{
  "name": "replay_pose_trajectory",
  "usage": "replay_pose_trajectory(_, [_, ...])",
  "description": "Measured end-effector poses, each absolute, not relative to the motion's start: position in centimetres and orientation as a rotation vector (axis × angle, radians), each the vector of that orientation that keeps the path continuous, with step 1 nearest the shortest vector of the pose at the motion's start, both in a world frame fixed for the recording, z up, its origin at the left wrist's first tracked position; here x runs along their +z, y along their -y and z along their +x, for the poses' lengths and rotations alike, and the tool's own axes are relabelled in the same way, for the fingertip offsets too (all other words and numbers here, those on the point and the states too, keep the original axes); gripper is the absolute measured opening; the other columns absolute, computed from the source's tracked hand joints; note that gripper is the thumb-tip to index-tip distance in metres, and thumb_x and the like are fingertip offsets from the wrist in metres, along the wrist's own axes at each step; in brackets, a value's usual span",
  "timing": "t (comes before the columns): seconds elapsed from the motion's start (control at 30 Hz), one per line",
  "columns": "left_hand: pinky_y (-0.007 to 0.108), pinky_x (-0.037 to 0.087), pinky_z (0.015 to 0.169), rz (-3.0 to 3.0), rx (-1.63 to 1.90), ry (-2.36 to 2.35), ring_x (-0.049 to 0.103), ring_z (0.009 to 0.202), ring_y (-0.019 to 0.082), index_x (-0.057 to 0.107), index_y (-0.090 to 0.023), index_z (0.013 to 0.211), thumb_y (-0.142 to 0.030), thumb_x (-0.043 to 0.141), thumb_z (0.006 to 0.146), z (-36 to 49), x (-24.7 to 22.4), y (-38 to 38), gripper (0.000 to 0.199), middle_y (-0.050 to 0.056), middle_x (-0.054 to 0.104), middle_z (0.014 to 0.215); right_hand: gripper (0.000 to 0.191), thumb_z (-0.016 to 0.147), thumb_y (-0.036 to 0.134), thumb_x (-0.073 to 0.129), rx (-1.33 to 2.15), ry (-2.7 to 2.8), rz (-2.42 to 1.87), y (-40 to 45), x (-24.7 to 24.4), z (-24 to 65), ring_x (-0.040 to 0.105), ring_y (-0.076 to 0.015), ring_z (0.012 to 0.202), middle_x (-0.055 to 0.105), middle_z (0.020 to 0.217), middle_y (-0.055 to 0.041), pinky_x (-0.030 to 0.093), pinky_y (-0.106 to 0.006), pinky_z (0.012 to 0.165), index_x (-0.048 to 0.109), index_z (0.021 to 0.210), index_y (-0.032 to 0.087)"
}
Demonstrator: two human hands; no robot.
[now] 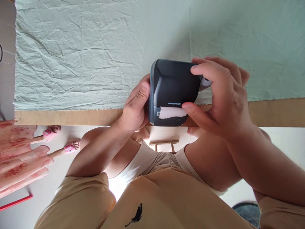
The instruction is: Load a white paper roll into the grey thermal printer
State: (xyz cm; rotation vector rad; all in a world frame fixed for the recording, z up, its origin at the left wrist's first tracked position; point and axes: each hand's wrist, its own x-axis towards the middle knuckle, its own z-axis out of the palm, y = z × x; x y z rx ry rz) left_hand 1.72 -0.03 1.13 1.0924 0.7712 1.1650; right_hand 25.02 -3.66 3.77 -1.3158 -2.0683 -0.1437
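Note:
A black label printer (pixel 177 84) marked NIIMBOT is held up in front of me, over the table's near edge. From its front slot sticks a strip of white paper (pixel 172 112). My left hand (pixel 137 106) grips the printer's left side, the thumb lying along the edge and the other fingers mostly hidden. On the opposite side, my right hand (pixel 221 92) has its thumb near the paper slot and its index finger on the lid's upper right corner. Something whitish (pixel 205 83) shows between the printer and my right hand; what it is I cannot make out.
A wrinkled pale green cloth (pixel 83 57) covers the table, with a bare wooden edge (pixel 66 117) towards me. At the left stands another person in a pink patterned garment (pixel 21 156) and pink slippers. A dark round object (pixel 247 213) is on the floor at lower right.

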Motion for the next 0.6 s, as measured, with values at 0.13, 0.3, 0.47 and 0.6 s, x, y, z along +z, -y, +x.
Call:
replay_pose_trajectory(0.13, [0.051, 0.081, 0.115, 1.059, 1.162, -0.769, 0.089, 0.143, 0.037, 0.075, -0.027, 0.096, -0.091, 0.059, 0.125, 1.8, 1.2, 0.1, 0.072, 0.005, 0.068, 0.087, 0.047, 0.128, 0.06, 0.056, -0.145, 2.064, -1.328, 3.6, 3.7, 25.1, 0.082, -0.0422, 0.16, 0.087, 0.165, -0.0176, 0.058, -0.064, 0.127, 0.059, 0.165, 0.03])
replay_pose_trajectory(0.3, [0.045, 0.079, 0.111, 0.977, 1.205, -0.809, 0.09, 0.137, 0.033, 0.074, -0.026, 0.094, -0.082, 0.059, 0.129, 2.0, 1.7, 0.5, 0.067, 0.003, 0.066, 0.086, 0.059, 0.13, 0.077, 0.05, -0.173, 2.057, -1.299, 3.4, 4.1, 25.2, 0.089, -0.0409, 0.146, 0.091, 0.157, -0.0168, 0.06, -0.06, 0.114, 0.06, 0.162, 0.029])
replay_pose_trajectory(0.47, [0.053, 0.071, 0.135, 0.897, 1.124, -0.829, 0.079, 0.164, 0.039, 0.082, -0.024, 0.119, -0.09, 0.049, 0.128, 2.3, 2.4, 1.1, 0.074, 0.01, 0.088, 0.118, 0.06, 0.13, 0.078, 0.056, -0.205, 2.077, -1.24, 3.2, 4.4, 25.3, 0.09, -0.0396, 0.143, 0.09, 0.157, -0.0153, 0.064, -0.06, 0.114, 0.065, 0.159, 0.028])
replay_pose_trajectory(0.6, [0.063, 0.07, 0.139, 1.045, 1.052, -0.852, 0.071, 0.18, 0.044, 0.085, -0.026, 0.14, -0.102, 0.041, 0.123, 1.8, 2.0, 1.0, 0.089, 0.01, 0.09, 0.145, 0.061, 0.127, 0.083, 0.058, -0.36, 1.953, -1.183, 2.8, 4.3, 25.3, 0.085, -0.028, 0.101, 0.083, 0.114, -0.0078, 0.065, -0.047, 0.089, 0.075, 0.145, 0.027])
